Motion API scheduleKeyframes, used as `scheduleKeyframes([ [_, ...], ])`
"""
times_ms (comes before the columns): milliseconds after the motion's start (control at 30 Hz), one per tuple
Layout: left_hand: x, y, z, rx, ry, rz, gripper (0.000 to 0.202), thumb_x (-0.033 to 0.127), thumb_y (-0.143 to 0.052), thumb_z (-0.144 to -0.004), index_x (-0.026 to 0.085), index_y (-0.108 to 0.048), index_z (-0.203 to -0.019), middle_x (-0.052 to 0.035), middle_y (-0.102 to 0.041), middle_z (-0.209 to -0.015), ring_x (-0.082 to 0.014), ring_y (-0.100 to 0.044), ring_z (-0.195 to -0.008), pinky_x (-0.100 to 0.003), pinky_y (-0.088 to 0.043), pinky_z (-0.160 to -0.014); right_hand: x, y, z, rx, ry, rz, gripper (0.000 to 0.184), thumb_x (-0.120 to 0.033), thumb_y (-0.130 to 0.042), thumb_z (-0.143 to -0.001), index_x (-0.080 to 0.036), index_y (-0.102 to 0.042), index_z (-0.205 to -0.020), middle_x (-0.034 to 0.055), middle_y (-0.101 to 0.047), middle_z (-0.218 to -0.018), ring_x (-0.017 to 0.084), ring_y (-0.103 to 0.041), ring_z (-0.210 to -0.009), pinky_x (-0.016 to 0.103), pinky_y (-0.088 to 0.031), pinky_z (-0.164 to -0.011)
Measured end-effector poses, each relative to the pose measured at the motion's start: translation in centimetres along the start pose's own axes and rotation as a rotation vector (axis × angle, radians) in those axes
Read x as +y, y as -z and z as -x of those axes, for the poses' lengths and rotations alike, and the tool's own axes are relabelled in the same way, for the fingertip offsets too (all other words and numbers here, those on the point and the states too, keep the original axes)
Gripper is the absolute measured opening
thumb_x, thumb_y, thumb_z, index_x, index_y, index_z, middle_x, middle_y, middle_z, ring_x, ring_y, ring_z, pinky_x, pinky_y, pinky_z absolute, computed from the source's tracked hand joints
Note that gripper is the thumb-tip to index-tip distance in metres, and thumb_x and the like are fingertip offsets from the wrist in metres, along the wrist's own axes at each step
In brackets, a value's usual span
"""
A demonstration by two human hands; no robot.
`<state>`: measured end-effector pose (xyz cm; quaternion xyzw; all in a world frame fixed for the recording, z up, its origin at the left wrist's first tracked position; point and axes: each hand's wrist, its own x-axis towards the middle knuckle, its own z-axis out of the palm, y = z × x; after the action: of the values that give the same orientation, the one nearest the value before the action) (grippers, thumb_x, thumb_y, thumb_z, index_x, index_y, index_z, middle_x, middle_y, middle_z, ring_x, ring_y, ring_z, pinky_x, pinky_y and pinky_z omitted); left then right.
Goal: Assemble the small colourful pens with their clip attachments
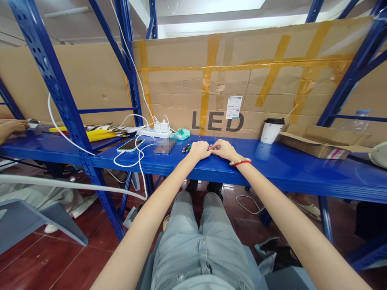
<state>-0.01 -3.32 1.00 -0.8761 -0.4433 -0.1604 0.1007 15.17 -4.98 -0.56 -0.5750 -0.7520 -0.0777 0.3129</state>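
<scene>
Both of my hands rest close together on the blue shelf top [242, 161], fingertips meeting. My left hand [199, 150] is closed, its fingers curled at a slim reddish piece [213, 148]. From the other side, the pinched fingers of my right hand [224, 150] hold the same piece; most of it is hidden. Several small, shiny, coloured pieces [186, 148], green and purple among them, lie just left of my left hand. They are too small to name. Beads and a red cord circle my right wrist.
To the left are a phone [131, 145] on a white cable, a power strip [154, 132] with chargers, and a teal packet [182, 133]. A lidded paper cup [272, 131] and an open cardboard box [323, 141] stand right. Another person's hand [13, 128] is far left.
</scene>
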Motion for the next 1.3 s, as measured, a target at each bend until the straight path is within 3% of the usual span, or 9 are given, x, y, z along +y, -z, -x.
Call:
scheduleKeyframes([
  [1300,0.03,-0.3,0.09,0.017,-0.023,0.067,0.035,0.04,-0.044,-0.085,0.019,-0.07,-0.094,-0.0107,-0.069,-0.1,-0.0253,-0.063,-0.097,-0.033,-0.045,-0.082,0.14,-0.06,-0.06,-0.043,-0.008,0.058,0.021,-0.034,-0.061,-0.078,-0.019,-0.074,-0.082,0.0068,-0.069,-0.092,0.019,-0.062,-0.084,0.029,-0.048,-0.075],
])
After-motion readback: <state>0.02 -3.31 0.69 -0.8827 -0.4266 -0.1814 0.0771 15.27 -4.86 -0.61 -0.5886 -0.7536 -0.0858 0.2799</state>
